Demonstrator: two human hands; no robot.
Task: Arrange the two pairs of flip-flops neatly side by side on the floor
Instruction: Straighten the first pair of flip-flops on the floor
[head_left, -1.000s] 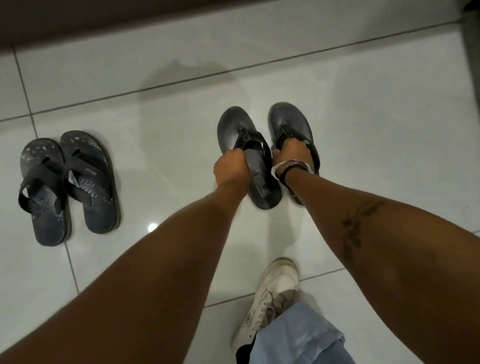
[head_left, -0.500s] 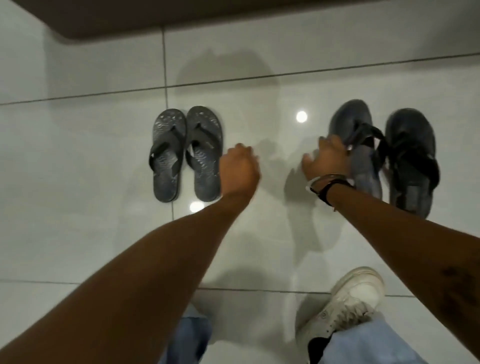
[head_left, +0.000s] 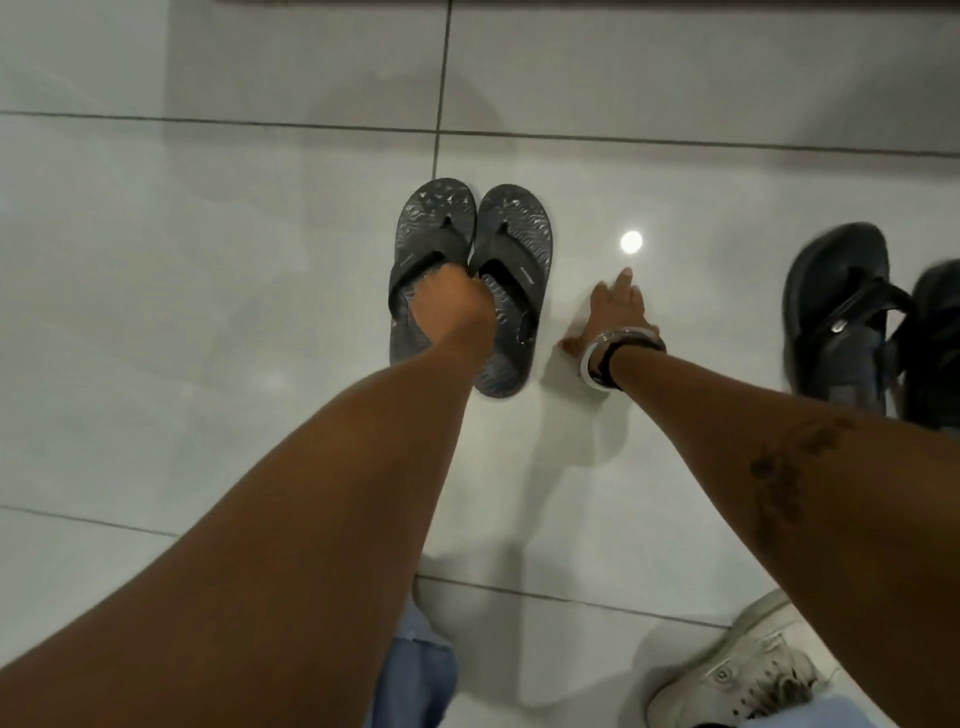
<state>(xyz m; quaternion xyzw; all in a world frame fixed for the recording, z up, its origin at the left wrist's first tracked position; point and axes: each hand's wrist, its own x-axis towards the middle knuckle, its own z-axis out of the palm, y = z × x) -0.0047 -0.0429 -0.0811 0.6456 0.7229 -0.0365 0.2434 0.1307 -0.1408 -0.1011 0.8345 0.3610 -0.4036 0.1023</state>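
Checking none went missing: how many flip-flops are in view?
4. Patterned left flip-flop and its mate lie together at centre, under the left hand. A plain dark flip-flop and its partner, cut by the frame edge, lie far right.

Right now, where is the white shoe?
In the head view, the white shoe is at the bottom right, on the floor tile under the right forearm.

Grey wave-patterned flip-flops (head_left: 470, 270); black pair (head_left: 852, 317) (plain); white sneaker (head_left: 737, 680); pale tiles (head_left: 208, 312).
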